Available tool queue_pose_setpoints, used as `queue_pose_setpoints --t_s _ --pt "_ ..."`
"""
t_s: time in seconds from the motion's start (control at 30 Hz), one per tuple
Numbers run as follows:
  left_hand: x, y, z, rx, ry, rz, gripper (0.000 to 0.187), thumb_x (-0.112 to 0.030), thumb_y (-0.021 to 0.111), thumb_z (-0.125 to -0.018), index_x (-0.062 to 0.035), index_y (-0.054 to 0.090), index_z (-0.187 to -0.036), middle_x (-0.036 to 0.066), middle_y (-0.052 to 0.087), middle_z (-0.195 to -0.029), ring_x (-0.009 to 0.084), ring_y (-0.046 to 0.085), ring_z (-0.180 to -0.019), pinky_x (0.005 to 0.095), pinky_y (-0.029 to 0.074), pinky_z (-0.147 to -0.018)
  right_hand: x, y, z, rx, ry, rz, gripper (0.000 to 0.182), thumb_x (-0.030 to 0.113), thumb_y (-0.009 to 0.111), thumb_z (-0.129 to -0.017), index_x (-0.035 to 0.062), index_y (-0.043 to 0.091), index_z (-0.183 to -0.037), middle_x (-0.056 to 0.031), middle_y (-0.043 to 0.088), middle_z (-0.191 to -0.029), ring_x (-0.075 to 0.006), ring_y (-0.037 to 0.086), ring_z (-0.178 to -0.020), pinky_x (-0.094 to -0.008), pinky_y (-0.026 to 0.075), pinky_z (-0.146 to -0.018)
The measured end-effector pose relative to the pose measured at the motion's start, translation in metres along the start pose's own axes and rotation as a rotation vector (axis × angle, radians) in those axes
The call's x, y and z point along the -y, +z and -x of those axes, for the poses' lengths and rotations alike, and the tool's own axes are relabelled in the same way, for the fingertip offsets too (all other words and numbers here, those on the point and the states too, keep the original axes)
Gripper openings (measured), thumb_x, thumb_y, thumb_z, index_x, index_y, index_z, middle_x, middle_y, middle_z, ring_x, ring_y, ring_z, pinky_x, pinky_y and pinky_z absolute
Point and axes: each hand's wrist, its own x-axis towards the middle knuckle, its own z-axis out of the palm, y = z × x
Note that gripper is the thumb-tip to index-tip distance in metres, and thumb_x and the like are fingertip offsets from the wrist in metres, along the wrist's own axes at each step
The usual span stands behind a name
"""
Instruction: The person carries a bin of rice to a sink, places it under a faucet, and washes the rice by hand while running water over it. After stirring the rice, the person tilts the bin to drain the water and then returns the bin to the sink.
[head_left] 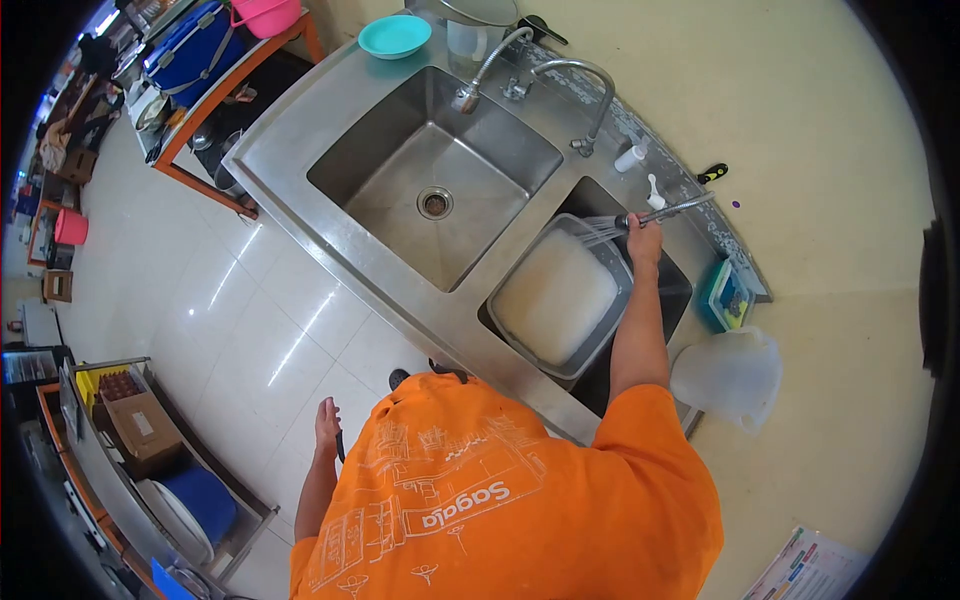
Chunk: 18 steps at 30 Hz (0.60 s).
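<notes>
My right hand (645, 240) is wrapped round a metal spray faucet (672, 210) above the right sink. Streams of water (597, 232) leave its nozzle and fall toward the upper part of a grey rectangular tub (606, 338). This tub sits tilted in the smaller right sink basin (678, 290) and holds cloudy, pale tan liquid (555, 295); whether anything lies beneath the surface is hidden. Away from the counter, my left hand (328, 418) hangs at my side over the floor, fingers loosely extended, with nothing visible in it.
Left of the tub is a larger sink basin (435, 150) with a drain. A turquoise bowl (395, 37) rests on the counter corner. Small white bottles (630, 158), a sponge holder (727, 297) and a translucent pitcher (728, 378) stand to the right. Shelving (150, 450) lies behind on the left.
</notes>
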Motion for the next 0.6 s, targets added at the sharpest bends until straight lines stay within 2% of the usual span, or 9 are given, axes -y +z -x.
queue_pose_setpoints --t_s 0.07,0.17,0.33,0.37,0.47,0.6 --pt "-0.004 0.000 0.008 -0.007 -0.037 -0.008 0.061 -0.058 0.043 -0.098 -0.0103 0.051 -0.135 0.009 0.061 -0.108 0.0179 0.053 -0.085 0.0325 0.045 -0.073 0.005 -0.009 0.002 0.021 0.017 0.037 0.034 0.036 0.067 -0.089 0.0072 0.068 -0.108 -0.0187 0.070 -0.102 -0.0381 0.066 -0.100 -0.0465 0.050 -0.086" --pt "0.000 -0.002 0.013 -0.011 -0.061 -0.016 0.062 -0.058 0.043 -0.098 -0.0101 0.051 -0.136 0.010 0.061 -0.109 0.0182 0.054 -0.087 0.0331 0.045 -0.075 -0.011 -0.013 -0.006 0.053 0.046 0.175 0.035 0.039 0.065 -0.090 0.0129 0.068 -0.114 -0.0166 0.070 -0.110 -0.0379 0.065 -0.106 -0.0480 0.050 -0.087" --pt "0.032 -0.008 0.015 -0.008 -0.059 0.051 0.062 -0.056 0.043 -0.099 -0.0074 0.050 -0.137 0.010 0.061 -0.112 0.0189 0.055 -0.092 0.0338 0.045 -0.082 -0.052 -0.025 -0.004 -0.008 0.024 0.265 0.040 0.038 0.065 -0.089 0.0095 0.067 -0.117 -0.0194 0.069 -0.110 -0.0385 0.064 -0.106 -0.0469 0.050 -0.088" --pt "0.039 -0.009 0.015 0.002 -0.074 0.077 0.062 -0.055 0.044 -0.099 -0.0056 0.049 -0.137 0.011 0.060 -0.116 0.0196 0.056 -0.101 0.0333 0.045 -0.085 -0.059 -0.028 -0.005 -0.020 0.008 0.279 0.040 0.038 0.065 -0.089 0.0096 0.067 -0.117 -0.0193 0.069 -0.110 -0.0383 0.064 -0.107 -0.0467 0.050 -0.088" --pt "0.054 -0.007 0.016 0.017 -0.036 0.087 0.063 -0.055 0.045 -0.099 -0.0050 0.048 -0.138 0.012 0.058 -0.120 0.0207 0.054 -0.109 0.0336 0.045 -0.088 -0.077 -0.040 -0.008 0.002 -0.013 0.308 0.039 0.036 0.066 -0.088 0.0102 0.067 -0.117 -0.0191 0.069 -0.110 -0.0377 0.064 -0.107 -0.0461 0.050 -0.089" --pt "0.055 -0.003 0.021 0.031 -0.066 0.106 0.065 -0.055 0.046 -0.099 -0.0038 0.048 -0.138 0.012 0.056 -0.123 0.0220 0.054 -0.114 0.0353 0.045 -0.090 -0.086 -0.053 -0.006 0.018 -0.026 0.335 0.038 0.036 0.067 -0.088 0.0120 0.068 -0.117 -0.0191 0.069 -0.109 -0.0383 0.064 -0.107 -0.0460 0.050 -0.089"
